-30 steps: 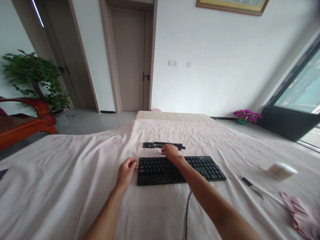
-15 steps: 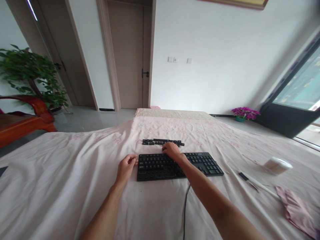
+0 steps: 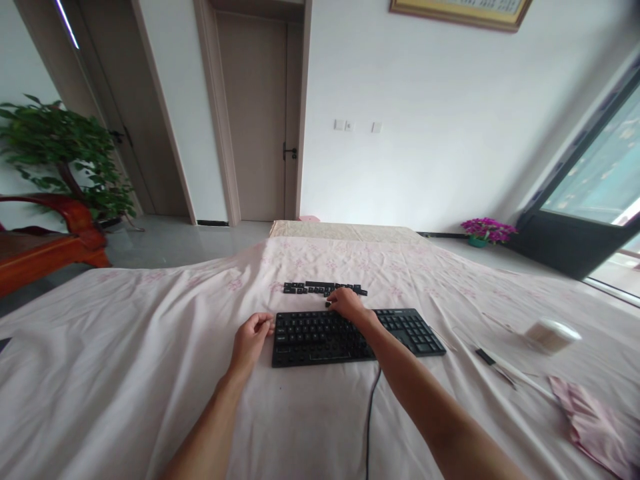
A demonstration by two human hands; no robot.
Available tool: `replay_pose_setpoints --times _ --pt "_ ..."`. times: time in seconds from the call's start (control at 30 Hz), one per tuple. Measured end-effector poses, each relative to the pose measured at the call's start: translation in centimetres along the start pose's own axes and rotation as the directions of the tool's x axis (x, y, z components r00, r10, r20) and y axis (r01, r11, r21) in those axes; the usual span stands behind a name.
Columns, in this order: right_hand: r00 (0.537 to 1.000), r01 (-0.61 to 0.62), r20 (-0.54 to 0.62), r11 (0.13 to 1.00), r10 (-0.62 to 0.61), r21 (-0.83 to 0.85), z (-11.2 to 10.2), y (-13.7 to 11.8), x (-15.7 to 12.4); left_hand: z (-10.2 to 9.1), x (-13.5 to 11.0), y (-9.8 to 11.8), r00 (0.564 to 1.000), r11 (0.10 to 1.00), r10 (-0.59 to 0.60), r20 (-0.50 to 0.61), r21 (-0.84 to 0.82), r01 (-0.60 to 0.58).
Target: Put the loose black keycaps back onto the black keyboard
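Note:
A black computer keyboard (image 3: 300, 359) lies on the bedsheet, several of its front rows bare of keycaps. Behind it, loose black keycaps (image 3: 320, 285) are set out in two rows. My right hand (image 3: 349, 305) reaches over the keyboard to its back edge, fingers closed on a small black keycap (image 3: 328, 305) in front of those rows. Beside the keyboard's left edge rests my left hand (image 3: 254, 329), thumb and forefinger pinched together. Its fingertips come close to the keyboard's side; whatever they may hold is hidden.
A black cable (image 3: 371, 427) runs from the keyboard toward me. To the right lie a tub of cotton swabs or similar (image 3: 553, 335), a dark-ended brush-like tool (image 3: 487, 357), and a pink cloth (image 3: 590, 423). The pale floral sheet (image 3: 190, 373) is wrinkled.
My right hand has drawn slightly back from the loose keycaps toward the keyboard, a dark keycap now showing at its fingertips. My left hand stays by the keyboard's edge. The view has tilted up slightly.

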State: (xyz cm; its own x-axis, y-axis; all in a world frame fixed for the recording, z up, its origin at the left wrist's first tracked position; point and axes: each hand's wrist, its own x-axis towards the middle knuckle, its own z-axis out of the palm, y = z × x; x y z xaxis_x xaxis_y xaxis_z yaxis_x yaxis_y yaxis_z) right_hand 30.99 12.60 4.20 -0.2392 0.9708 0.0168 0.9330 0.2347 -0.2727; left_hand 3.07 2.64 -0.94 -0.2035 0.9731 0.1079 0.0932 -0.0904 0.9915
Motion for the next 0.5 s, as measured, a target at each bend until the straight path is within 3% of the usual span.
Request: replay_pose_setpoints --times 0.5 --pt "0.999 0.041 -0.034 0.999 -0.042 -0.021 -0.3 -1.0 -0.6 -0.1 0.1 0.0 1.0 1.0 -0.002 0.01 -0.008 0.002"
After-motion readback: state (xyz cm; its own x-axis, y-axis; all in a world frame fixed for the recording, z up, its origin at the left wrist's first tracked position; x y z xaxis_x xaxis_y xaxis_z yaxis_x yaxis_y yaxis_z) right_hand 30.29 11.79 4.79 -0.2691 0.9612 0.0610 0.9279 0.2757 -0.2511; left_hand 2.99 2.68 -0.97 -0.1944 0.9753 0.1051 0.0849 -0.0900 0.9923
